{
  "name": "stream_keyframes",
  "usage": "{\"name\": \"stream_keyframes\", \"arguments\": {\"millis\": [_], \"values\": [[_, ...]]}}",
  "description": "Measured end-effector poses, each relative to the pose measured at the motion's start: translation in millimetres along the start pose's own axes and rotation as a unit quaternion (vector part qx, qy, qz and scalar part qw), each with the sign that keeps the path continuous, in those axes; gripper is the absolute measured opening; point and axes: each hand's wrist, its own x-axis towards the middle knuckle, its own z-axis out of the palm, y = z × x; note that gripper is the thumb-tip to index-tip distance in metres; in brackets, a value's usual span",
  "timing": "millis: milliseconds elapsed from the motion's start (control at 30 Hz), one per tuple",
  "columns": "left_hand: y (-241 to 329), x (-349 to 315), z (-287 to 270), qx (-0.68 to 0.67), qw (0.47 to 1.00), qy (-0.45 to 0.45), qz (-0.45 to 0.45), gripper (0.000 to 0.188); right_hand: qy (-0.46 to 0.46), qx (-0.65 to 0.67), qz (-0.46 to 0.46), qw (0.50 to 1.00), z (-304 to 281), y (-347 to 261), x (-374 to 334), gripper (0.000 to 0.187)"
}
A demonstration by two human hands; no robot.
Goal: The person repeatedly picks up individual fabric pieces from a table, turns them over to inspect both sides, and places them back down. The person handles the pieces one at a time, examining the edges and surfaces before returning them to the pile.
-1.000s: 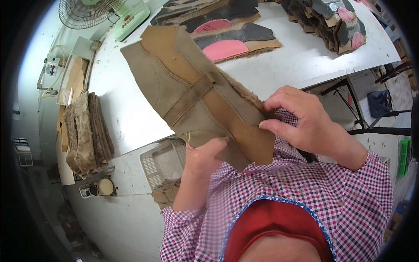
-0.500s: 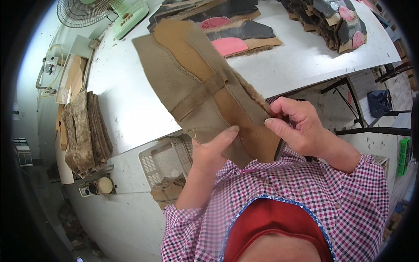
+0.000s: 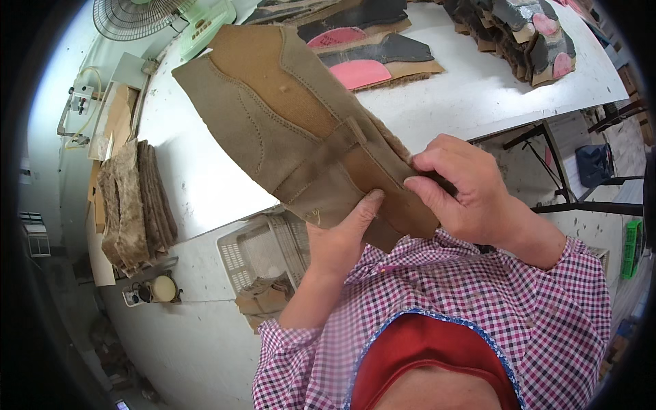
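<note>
A brown boot upper (image 3: 301, 160), pieced from olive-brown and tan panels with stitched seams and a cross strap, is held up at a slant over the table's front edge. A furry lining shows along its right edge. My left hand (image 3: 335, 242) grips its lower left side, thumb pressed on the face and fingers hidden behind. With thumb and forefinger, my right hand (image 3: 471, 195) pinches the lower right edge beside the fur. Its other fingers are curled in.
The white table (image 3: 205, 167) bears dark and pink fur-backed pieces (image 3: 359, 74) and another pile (image 3: 516, 41) at the far right. Furry strips (image 3: 133, 205) hang at the left edge. A fan (image 3: 140, 17) stands far left. Below is a plastic crate (image 3: 236, 256) with brown pieces.
The boot upper has tilted further left at its top, and its lower end has folded or bent more. My right hand has shifted slightly up and left along the edge; my left hand keeps its grip.
</note>
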Motion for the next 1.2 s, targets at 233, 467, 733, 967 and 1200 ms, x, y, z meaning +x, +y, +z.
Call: {"name": "stream_keyframes", "arguments": {"millis": [233, 467, 733, 967, 1200], "values": [[-2.8, 3.8, -3.6, 0.057, 0.998, -0.020, 0.007, 0.039, 0.022, 0.064, 0.034, 0.997, 4.8, 3.7, 0.4, 0.016], [-7.4, -3.9, -3.2, 0.117, 0.992, -0.046, 0.002, 0.037, 0.017, 0.054, -0.023, 0.998, 2.5, 8.4, 0.4, 0.015], [-10.1, -4.0, -3.0, 0.145, 0.989, -0.035, -0.024, 0.037, 0.068, 0.082, -0.002, 0.994, 5.7, -1.5, 8.1, 0.009], [-11.5, -2.1, 0.9, 0.134, 0.989, -0.058, -0.026, 0.033, 0.054, 0.169, 0.091, 0.980, 1.9, -9.8, 6.9, 0.007], [-15.1, -8.1, 14.0, 0.169, 0.978, -0.076, -0.096, 0.029, 0.077, 0.267, 0.139, 0.951, -1.9, -6.5, 17.3, 0.010]]}}
